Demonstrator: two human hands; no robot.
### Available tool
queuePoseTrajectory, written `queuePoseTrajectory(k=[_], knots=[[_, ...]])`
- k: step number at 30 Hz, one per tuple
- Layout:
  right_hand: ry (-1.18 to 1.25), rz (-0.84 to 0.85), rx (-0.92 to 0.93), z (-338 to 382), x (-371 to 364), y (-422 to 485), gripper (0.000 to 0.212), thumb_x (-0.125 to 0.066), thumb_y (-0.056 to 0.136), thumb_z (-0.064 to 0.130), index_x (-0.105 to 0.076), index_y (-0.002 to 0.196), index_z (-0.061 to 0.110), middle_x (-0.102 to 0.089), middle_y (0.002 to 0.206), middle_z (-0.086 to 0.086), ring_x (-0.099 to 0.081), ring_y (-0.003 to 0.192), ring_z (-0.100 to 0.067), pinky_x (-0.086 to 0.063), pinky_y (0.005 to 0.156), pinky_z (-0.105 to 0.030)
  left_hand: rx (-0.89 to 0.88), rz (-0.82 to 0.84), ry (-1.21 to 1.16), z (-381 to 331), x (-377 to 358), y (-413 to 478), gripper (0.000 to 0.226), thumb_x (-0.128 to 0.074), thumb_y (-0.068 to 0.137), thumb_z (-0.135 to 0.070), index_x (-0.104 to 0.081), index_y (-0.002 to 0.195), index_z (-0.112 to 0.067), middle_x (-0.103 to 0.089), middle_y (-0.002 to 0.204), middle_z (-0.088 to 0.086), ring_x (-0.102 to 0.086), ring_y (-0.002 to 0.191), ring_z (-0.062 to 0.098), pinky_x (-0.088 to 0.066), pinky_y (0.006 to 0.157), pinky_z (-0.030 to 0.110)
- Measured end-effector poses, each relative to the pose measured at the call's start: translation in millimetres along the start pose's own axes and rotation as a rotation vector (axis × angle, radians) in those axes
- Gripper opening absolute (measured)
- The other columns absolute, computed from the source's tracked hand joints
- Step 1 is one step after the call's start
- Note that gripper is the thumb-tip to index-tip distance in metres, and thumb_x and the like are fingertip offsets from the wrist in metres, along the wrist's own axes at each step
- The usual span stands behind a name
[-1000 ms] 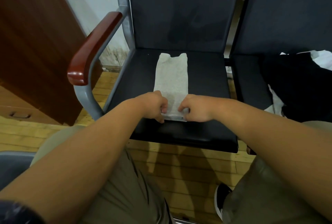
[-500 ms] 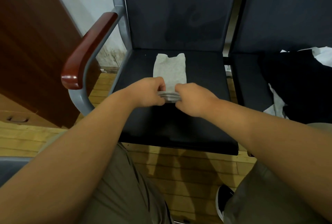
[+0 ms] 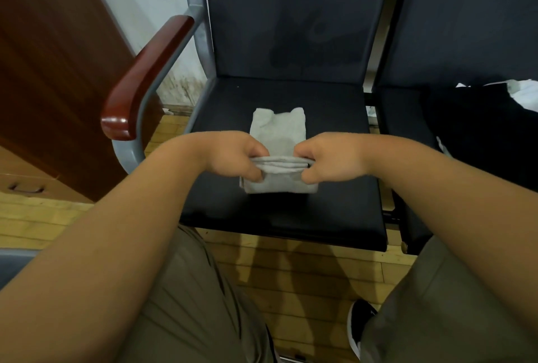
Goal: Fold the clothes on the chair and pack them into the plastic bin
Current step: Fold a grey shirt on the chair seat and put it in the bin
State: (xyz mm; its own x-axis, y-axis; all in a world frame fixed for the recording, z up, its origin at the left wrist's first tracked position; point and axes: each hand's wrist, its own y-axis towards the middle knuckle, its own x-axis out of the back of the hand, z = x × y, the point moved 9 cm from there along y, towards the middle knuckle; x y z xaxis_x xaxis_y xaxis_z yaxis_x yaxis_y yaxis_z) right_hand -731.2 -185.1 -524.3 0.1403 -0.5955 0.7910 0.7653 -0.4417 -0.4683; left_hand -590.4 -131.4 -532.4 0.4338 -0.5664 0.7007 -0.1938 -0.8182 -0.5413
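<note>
The left hand (image 3: 233,156) and right hand (image 3: 329,157) each pinch one end of the grey cloth (image 3: 279,132) at its doubled near edge; its length runs away toward the chair back (image 3: 291,13).

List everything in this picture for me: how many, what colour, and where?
grey garment: one, light grey, partly folded on the near chair's seat
near chair: one, dark padding, grey frame, straight ahead
armrest: one, reddish-brown wood, on that chair's left side
second chair: one, dark, to its right
black clothes: one heap, black, on the second chair's seat
white cloth: one piece, white, behind the black heap
cabinet: one, dark brown wood, far left
floor: pale wooden boards, below
shoe: one, black, white sole, on the floor
left hand: pinches the garment's fold
right hand: pinches its other end
</note>
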Motion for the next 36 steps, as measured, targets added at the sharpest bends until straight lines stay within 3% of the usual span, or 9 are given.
queuePoseTrajectory(k=[3, 6, 9, 16, 24, 31, 36], knots=[[0.251, 0.208, 0.02, 2.7, -15.7, -10.1, 0.017, -0.071, 0.095, 0.034, -0.071, 0.106, 0.021, -0.077, 0.101, 0.004, -0.075, 0.092, -0.009, -0.06, 0.087, -0.033, -0.008, 0.221, -0.195, -5.1, -20.3, -10.2, 0.018, -0.072, 0.098, -0.018, -0.077, 0.114, -0.024, -0.076, 0.105, -0.009, -0.07, 0.101, 0.008, -0.053, 0.09, 0.024], [0.428, 0.268, 0.047, 2.3, -22.3, -7.6, 0.022, -0.071, 0.098, 0.026, -0.072, 0.116, 0.014, -0.079, 0.114, 0.001, -0.076, 0.107, -0.015, -0.06, 0.1, -0.04, -0.003, 0.218, -0.215, -1.2, -19.1, -9.1, 0.018, -0.07, 0.1, -0.022, -0.077, 0.116, -0.019, -0.078, 0.111, -0.006, -0.071, 0.106, 0.009, -0.052, 0.096, 0.025], [0.464, 0.159, 0.027, -6.9, -13.0, 5.4, 0.022, -0.069, 0.099, 0.024, -0.072, 0.119, 0.016, -0.078, 0.115, -0.001, -0.076, 0.105, -0.015, -0.062, 0.097, -0.042, 0.022, 0.041, -0.107, 9.7, 0.3, 1.8, 0.017, -0.071, 0.099, -0.033, -0.076, 0.106, -0.018, -0.075, 0.105, 0.001, -0.069, 0.103, 0.02, -0.052, 0.097, 0.039], [0.441, -0.15, -0.092, -37.1, 18.1, 37.8, 0.014, -0.069, 0.094, 0.024, -0.072, 0.107, 0.026, -0.077, 0.104, 0.002, -0.076, 0.096, -0.016, -0.065, 0.087, -0.044, 0.076, -0.194, -0.096, 16.3, 25.5, 33.3, 0.014, -0.068, 0.096, -0.039, -0.072, 0.104, -0.027, -0.071, 0.101, -0.003, -0.067, 0.097, 0.016, -0.054, 0.09, 0.04], [0.346, -0.149, -0.17, -49.7, 17.7, 69.0, 0.013, -0.066, 0.094, 0.033, -0.07, 0.106, 0.028, -0.074, 0.105, 0.001, -0.074, 0.094, -0.018, -0.063, 0.089, -0.042, 0.176, -0.19, 0.017, 38.1, 28.2, 57.0, 0.02, -0.062, 0.099, -0.042, -0.071, 0.103, -0.025, -0.07, 0.1, -0.001, -0.065, 0.095, 0.018, -0.054, 0.089, 0.041], [0.269, -0.134, -0.224, -57.2, 13.2, 83.5, 0.019, -0.061, 0.099, 0.029, -0.068, 0.115, 0.022, -0.069, 0.105, -0.001, -0.07, 0.091, -0.018, -0.063, 0.077, -0.034, 0.223, -0.35, 0.084, 55.6, 38.6, 67.5, 0.019, -0.068, 0.097, -0.043, -0.072, 0.1, -0.024, -0.068, 0.094, -0.002, -0.062, 0.086, 0.012, -0.045, 0.067, 0.031], [0.223, -0.15, -0.227, -65.5, 8.0, 89.8, 0.016, -0.065, 0.096, 0.028, -0.069, 0.111, 0.026, -0.074, 0.096, -0.001, -0.073, 0.085, -0.017, -0.06, 0.069, -0.032, 0.264, -0.389, 0.113, 68.6, 35.2, 75.8, 0.026, -0.073, 0.095, -0.04, -0.07, 0.109, -0.019, -0.066, 0.099, 0.0, -0.06, 0.091, 0.017, -0.047, 0.076, 0.033]])
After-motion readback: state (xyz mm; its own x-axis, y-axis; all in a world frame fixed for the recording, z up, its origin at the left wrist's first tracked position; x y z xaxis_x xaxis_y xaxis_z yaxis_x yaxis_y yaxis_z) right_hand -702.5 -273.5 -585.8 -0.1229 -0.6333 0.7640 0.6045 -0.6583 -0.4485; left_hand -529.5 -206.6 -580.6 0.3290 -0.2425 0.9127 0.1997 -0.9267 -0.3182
